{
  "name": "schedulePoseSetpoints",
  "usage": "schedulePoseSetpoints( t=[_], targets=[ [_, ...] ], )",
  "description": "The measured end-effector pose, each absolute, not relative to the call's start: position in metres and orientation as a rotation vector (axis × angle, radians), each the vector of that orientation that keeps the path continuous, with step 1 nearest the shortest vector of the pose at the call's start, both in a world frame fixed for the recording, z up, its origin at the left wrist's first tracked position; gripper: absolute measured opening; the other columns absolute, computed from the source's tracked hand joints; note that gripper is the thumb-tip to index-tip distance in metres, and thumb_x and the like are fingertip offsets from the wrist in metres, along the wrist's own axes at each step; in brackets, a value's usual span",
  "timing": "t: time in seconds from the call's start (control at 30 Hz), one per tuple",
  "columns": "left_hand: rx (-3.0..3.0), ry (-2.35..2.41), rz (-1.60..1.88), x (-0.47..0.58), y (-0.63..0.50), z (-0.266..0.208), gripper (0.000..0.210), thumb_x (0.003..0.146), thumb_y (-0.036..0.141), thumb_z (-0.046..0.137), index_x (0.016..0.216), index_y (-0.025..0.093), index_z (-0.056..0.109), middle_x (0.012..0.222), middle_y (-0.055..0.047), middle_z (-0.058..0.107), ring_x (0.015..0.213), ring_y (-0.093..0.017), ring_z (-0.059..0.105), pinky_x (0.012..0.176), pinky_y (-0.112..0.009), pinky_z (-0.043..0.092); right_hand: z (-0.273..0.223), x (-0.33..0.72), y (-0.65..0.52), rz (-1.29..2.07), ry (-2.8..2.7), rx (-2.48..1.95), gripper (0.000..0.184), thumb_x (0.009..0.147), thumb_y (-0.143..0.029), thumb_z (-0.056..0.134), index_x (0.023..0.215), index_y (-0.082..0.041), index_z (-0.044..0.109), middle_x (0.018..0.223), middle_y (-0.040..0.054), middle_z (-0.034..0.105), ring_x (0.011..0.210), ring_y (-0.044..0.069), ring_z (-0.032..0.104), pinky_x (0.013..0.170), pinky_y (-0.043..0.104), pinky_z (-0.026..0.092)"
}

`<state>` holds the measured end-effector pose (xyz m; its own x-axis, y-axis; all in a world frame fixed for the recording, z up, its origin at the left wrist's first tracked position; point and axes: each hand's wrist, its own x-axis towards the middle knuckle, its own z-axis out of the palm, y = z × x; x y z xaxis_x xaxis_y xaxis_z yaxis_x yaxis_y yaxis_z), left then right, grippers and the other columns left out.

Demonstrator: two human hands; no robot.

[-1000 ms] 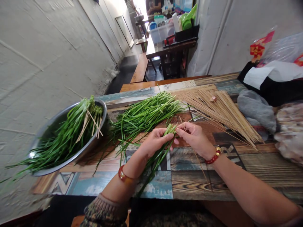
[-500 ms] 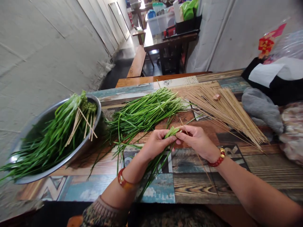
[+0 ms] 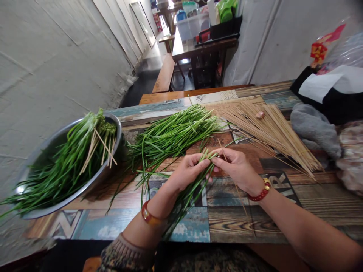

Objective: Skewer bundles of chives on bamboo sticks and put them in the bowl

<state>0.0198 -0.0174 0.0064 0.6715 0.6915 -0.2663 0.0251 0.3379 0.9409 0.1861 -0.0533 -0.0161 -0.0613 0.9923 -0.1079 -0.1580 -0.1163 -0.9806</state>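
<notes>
My left hand (image 3: 190, 170) is closed round a small bunch of garlic chives (image 3: 188, 200), whose pale ends stick up between thumb and fingers while the green leaves hang toward the table's front edge. Close beside it, my right hand (image 3: 234, 166) pinches a thin bamboo skewer (image 3: 241, 198), slanting down to the right. Its fingertips meet the chive ends; whether the skewer pierces them is hidden by the fingers. Beyond my hands lies a loose heap of chives (image 3: 178, 130). A fan of bamboo skewers (image 3: 275, 136) is spread to the right.
At the left, a metal basin (image 3: 120, 132) holds skewered chive bunches (image 3: 76, 158). A small pinkish piece (image 3: 260, 115) rests on the skewers. Grey plastic bag (image 3: 314, 126) and a black bag (image 3: 337, 100) stand at the right. A second table (image 3: 204, 45) carries boxes behind.
The chive ends between my fingers have fanned apart and tilted a little. The skewer in my right hand has swung slightly steeper. Both hands stay in nearly the same place.
</notes>
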Motion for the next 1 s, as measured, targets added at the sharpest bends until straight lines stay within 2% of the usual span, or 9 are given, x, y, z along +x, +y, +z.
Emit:
schedulePoseSetpoints(
  t=[0.23,0.43,0.57,0.73,1.0],
  targets=[
    [1.135,0.806,0.522,0.0176,-0.0184,0.0025,0.038,0.089,0.046,0.053,0.098,0.011,0.064,0.067,-0.003,0.065,0.055,-0.011,0.062,0.052,-0.019,0.044,-0.0115,0.1825,-0.0530,1.605,-0.867,-0.995,0.019,0.076,-0.035,0.071,0.086,-0.020,0.064,0.068,-0.0024,0.060,0.055,0.012,0.059,0.051,0.027,0.055],
    [1.112,0.806,0.509,0.0155,-0.0178,0.0001,0.038,0.088,0.045,0.055,0.106,0.012,0.059,0.068,-0.004,0.066,0.057,-0.012,0.061,0.054,-0.021,0.046,-0.0121,0.1833,-0.0524,1.579,-0.921,-1.064,0.020,0.077,-0.036,0.070,0.085,-0.019,0.064,0.069,-0.0025,0.060,0.054,0.011,0.059,0.052,0.027,0.055],
    [1.125,0.828,0.543,0.0169,-0.0185,0.0030,0.035,0.084,0.044,0.061,0.098,0.012,0.060,0.070,-0.003,0.065,0.057,-0.010,0.059,0.054,-0.019,0.045,-0.0118,0.1829,-0.0527,1.585,-0.902,-1.087,0.022,0.077,-0.038,0.070,0.084,-0.019,0.062,0.067,-0.0042,0.055,0.052,0.010,0.057,0.052,0.027,0.056],
    [1.154,0.873,0.579,0.0186,-0.0195,0.0067,0.034,0.078,0.044,0.068,0.084,0.011,0.062,0.067,-0.001,0.062,0.055,-0.008,0.054,0.054,-0.018,0.043,-0.0142,0.1822,-0.0526,1.548,-0.958,-1.097,0.026,0.074,-0.040,0.073,0.082,-0.019,0.060,0.073,-0.0022,0.058,0.060,0.011,0.057,0.053,0.026,0.057],
    [1.175,0.888,0.546,0.0179,-0.0196,0.0057,0.034,0.079,0.043,0.067,0.083,0.010,0.064,0.067,-0.002,0.065,0.054,-0.007,0.051,0.053,-0.018,0.040,-0.0123,0.1797,-0.0528,1.449,-0.996,-1.217,0.025,0.072,-0.041,0.072,0.078,-0.019,0.061,0.066,-0.0023,0.055,0.055,0.011,0.052,0.051,0.027,0.056]
  ],
)
